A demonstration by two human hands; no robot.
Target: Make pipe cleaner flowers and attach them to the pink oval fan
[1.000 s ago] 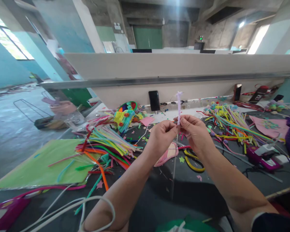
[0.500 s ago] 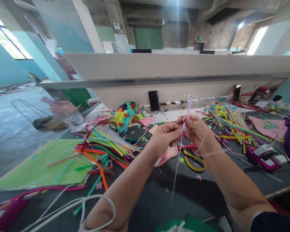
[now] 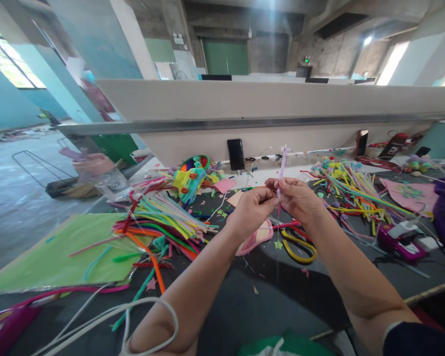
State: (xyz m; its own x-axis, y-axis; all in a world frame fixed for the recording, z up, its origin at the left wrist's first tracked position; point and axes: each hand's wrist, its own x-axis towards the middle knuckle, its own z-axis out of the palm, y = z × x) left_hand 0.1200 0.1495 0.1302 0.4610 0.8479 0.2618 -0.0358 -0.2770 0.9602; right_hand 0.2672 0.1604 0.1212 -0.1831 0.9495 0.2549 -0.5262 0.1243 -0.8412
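Observation:
Above the middle of the table, both hands meet at a fuzzy lilac pipe cleaner (image 3: pixel 283 165), which stands upright with a small bent tip. My right hand (image 3: pixel 295 195) pinches it near its lower part. My left hand (image 3: pixel 257 205) is closed at its bottom end, thumb and forefinger pressed together. A thin clear strand (image 3: pixel 278 257) hangs down below the fingers. Under the hands lie a pink padded piece (image 3: pixel 256 240) and yellow-handled scissors (image 3: pixel 299 249). The fingers hide where the strand joins the pipe cleaner.
A pile of coloured pipe cleaners (image 3: pixel 174 215) lies left, by a green sheet (image 3: pixel 63 247). A phone (image 3: pixel 236 154) leans on the partition. More pipe cleaners (image 3: pixel 356 190) and a purple power strip (image 3: pixel 404 244) are at right. A white cable (image 3: pixel 152 300) loops over my left forearm.
Both hands have shifted slightly left with the lilac pipe cleaner, which now stands straighter. The clear strand has swung from a slant to hanging nearly vertical.

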